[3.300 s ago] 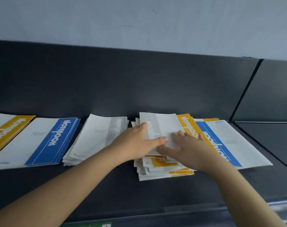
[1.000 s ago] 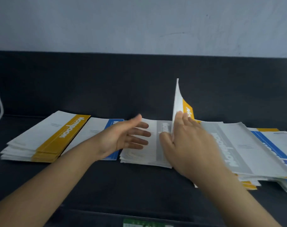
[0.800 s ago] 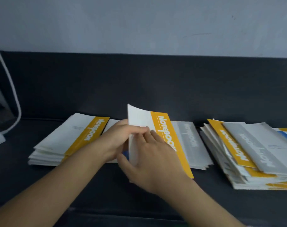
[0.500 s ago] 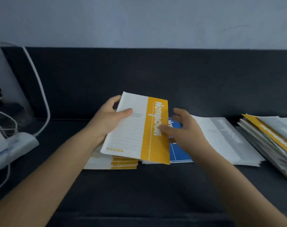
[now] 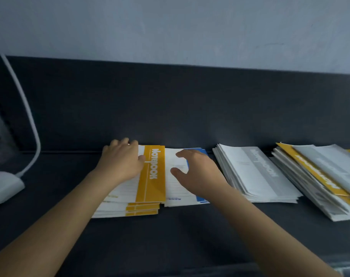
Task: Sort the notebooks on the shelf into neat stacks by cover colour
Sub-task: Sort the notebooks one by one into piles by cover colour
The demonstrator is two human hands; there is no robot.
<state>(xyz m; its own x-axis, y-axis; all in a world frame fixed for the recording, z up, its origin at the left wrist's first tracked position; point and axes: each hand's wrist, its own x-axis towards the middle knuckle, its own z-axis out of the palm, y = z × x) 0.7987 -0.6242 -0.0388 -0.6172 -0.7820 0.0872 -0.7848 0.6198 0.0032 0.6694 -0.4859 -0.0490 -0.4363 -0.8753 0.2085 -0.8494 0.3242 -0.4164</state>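
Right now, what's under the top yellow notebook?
More yellow notebooks lie stacked under the top yellow notebook; only their front edges peek out. The left hand rests on top, and the covers below are hidden.

Brightness: dim, with a cool blue-grey cast; the wall (image 5: 170,27) across the top of the frame is the lightest part.
Light: soft and even, its source outside the frame.
Shadows: the dark shelf (image 5: 170,236) loses detail toward the bottom of the frame.
Focus: lettering on the yellow notebook (image 5: 152,172) at centre is crisp.
Blur: the mixed pile (image 5: 319,176) at the right edge is smeared, its lettering unreadable.
Distortion: wide-angle stretch toward the lower corners.
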